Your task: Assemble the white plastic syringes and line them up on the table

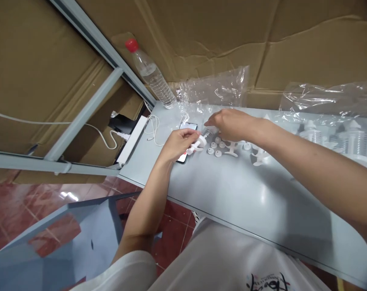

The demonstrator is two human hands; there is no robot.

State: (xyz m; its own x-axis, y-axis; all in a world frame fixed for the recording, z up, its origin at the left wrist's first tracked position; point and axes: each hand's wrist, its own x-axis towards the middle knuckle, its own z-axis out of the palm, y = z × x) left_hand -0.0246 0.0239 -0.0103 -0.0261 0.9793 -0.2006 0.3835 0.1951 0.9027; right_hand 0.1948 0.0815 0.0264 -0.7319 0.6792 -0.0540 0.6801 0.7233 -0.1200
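Observation:
My left hand (179,144) is closed on a white plastic part (199,143) with a rounded disc-like piece, held above the phone (185,158). A clear, narrow piece (208,131) shows between that part and my right hand (228,123). The right hand's fingers are bent and drawn together over the table, and what they grip is not plain. Under and beside it lie several small round white caps (218,153). Two white bracket-like pieces (232,150) with curved ends lie to the right, the farther one partly behind my right forearm.
A water bottle (155,83) with a red cap stands at the back left. Clear plastic bags (213,91) lie along the cardboard wall. White ribbed parts (355,139) stand at the right. A power strip (131,141) with white cables lies at the left edge, above a blue bin (95,226).

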